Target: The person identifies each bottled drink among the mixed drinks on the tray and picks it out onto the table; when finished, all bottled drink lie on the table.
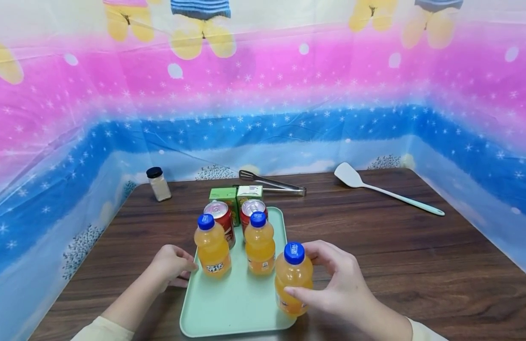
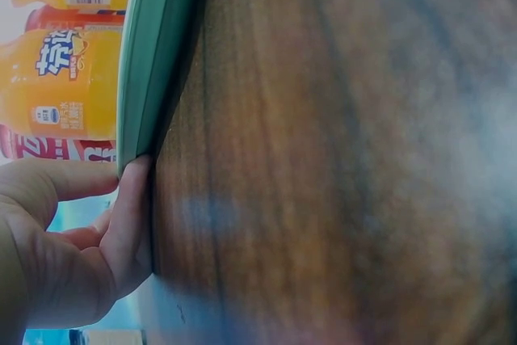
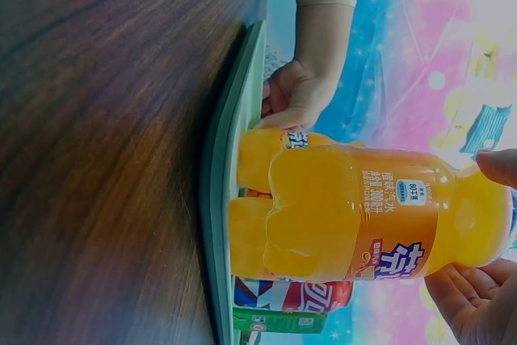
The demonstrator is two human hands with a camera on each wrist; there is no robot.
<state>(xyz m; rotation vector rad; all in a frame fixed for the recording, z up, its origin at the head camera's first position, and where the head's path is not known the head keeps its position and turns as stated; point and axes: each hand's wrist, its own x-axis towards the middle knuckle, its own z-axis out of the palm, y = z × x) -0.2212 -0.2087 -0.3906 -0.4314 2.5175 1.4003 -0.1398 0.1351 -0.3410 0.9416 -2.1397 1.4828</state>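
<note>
A light green tray (image 1: 233,308) lies on the wooden table. At its left rim my left hand (image 1: 173,266) pinches the edge between thumb and fingers, as the left wrist view shows (image 2: 77,240). My right hand (image 1: 341,279) grips an orange soda bottle (image 1: 294,272) with a blue cap, near the tray's right edge; in the right wrist view the bottle (image 3: 355,212) is held near its neck, its base above the tray. Two similar bottles, one left (image 1: 213,248) and one right (image 1: 260,248), stand on the tray. Behind them are two red cans (image 1: 220,213), partly hidden.
Two green cartons (image 1: 223,194) stand behind the cans. Metal tongs (image 1: 275,182) with dark tips lie beyond the cartons. A jar (image 1: 159,184) with a black lid stands at the back left. A white spatula (image 1: 373,187) lies at the back right. Patterned cloth surrounds the table.
</note>
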